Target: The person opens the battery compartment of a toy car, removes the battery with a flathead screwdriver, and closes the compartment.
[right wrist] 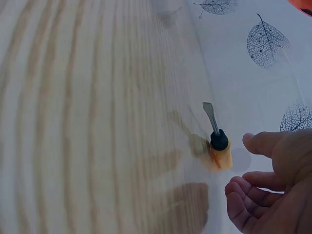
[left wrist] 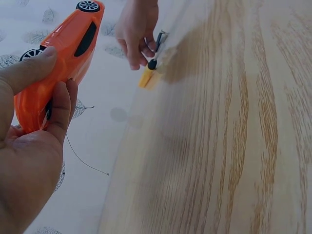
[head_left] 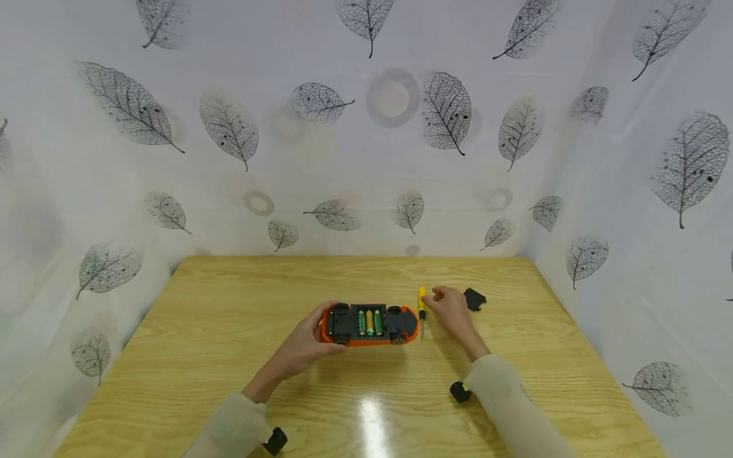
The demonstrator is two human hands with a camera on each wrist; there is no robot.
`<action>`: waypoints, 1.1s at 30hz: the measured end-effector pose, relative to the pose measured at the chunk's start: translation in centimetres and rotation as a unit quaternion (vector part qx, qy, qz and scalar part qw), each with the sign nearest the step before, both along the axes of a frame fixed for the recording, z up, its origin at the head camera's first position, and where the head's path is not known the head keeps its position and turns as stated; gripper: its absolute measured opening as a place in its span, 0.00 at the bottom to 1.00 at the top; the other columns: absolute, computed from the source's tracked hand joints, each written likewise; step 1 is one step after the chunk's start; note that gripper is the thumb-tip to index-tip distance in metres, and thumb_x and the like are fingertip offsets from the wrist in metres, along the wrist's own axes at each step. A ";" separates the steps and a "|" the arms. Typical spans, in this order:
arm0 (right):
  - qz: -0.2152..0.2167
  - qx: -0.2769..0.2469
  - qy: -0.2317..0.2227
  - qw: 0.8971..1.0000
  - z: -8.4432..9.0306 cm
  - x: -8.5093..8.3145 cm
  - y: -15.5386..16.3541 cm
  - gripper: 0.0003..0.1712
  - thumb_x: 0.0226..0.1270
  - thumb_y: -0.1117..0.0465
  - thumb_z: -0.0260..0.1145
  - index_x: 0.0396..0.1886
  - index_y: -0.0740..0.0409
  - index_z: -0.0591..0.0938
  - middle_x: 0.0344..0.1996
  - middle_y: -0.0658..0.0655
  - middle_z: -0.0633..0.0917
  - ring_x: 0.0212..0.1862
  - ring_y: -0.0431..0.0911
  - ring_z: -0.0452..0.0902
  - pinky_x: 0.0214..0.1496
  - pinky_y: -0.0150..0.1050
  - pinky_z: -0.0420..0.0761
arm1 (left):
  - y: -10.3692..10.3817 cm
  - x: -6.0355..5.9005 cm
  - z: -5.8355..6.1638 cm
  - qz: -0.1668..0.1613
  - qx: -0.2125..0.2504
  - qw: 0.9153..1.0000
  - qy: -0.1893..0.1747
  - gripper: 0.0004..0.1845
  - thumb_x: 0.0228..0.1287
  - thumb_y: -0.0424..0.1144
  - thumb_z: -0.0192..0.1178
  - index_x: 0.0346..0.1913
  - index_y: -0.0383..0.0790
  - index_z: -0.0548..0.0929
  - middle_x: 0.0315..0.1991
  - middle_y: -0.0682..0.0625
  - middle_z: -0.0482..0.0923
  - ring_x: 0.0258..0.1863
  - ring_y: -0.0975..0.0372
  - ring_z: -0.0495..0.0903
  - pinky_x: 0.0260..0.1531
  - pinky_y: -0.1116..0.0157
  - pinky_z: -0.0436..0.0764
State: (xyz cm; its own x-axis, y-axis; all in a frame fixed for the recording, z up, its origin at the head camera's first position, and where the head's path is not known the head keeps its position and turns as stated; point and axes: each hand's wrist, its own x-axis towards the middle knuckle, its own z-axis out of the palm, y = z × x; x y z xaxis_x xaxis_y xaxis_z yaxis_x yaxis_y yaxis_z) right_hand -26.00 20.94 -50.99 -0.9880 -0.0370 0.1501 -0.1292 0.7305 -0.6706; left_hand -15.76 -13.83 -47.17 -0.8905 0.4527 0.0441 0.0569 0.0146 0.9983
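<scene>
An orange toy car (head_left: 371, 324) is held up above the table in my left hand (head_left: 303, 343), thumb on one side and fingers on the other. Its dark underside faces the head camera, with several green and yellow batteries (head_left: 369, 322) in an uncovered compartment. In the left wrist view the orange body of the car (left wrist: 73, 58) shows between thumb and fingers. My right hand (head_left: 451, 312) hovers beside a screwdriver (head_left: 422, 305) with a yellow handle and flat metal tip. The right wrist view shows the thumb apart from loosely bent fingers, with nothing between them.
A black plastic cover (head_left: 474, 299) lies on the wooden table (head_left: 240, 292), just beyond the right hand. White curtains (head_left: 366, 165) printed with leaves enclose the table at the back and sides. Each wrist bears a small black camera (head_left: 276, 441).
</scene>
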 end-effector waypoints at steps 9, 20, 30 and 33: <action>-0.008 -0.004 -0.012 1.000 0.0 0.2 -1.3 0.29 0.73 0.54 0.70 0.61 0.74 0.81 0.47 0.70 0.87 0.38 0.54 0.85 0.43 0.53 0.86 | 0.0 0.1 -0.2 -0.001 0.003 1.000 0.001 0.47 0.63 0.25 0.71 0.80 0.36 0.55 0.73 0.29 0.60 0.61 0.45 0.78 0.51 0.61 0.85; -0.004 0.000 -0.007 1.000 -0.1 -0.4 -2.1 0.23 0.72 0.56 0.71 0.19 0.57 0.73 0.15 0.53 0.69 0.16 0.39 0.55 0.21 0.33 0.59 | 0.1 0.1 -0.2 -0.006 0.012 1.000 -0.001 0.47 0.63 0.23 0.70 0.80 0.36 0.55 0.74 0.29 0.59 0.63 0.44 0.77 0.52 0.62 0.85; -0.002 0.009 -0.004 1.000 -0.1 -0.5 -2.3 0.32 0.72 0.61 0.70 0.13 0.49 0.60 0.12 0.46 0.55 0.14 0.40 0.50 0.19 0.33 0.53 | 0.3 0.1 -0.3 -0.004 0.008 1.000 -0.002 0.46 0.63 0.23 0.70 0.80 0.36 0.55 0.73 0.30 0.60 0.62 0.45 0.78 0.51 0.61 0.85; -0.001 0.003 -0.003 1.000 0.3 -0.3 -2.4 0.32 0.73 0.64 0.67 0.14 0.48 0.58 0.12 0.46 0.54 0.15 0.40 0.49 0.19 0.33 0.52 | 0.3 0.1 -0.3 -0.003 0.009 1.000 -0.002 0.46 0.63 0.23 0.70 0.80 0.36 0.55 0.73 0.30 0.60 0.62 0.44 0.78 0.52 0.62 0.85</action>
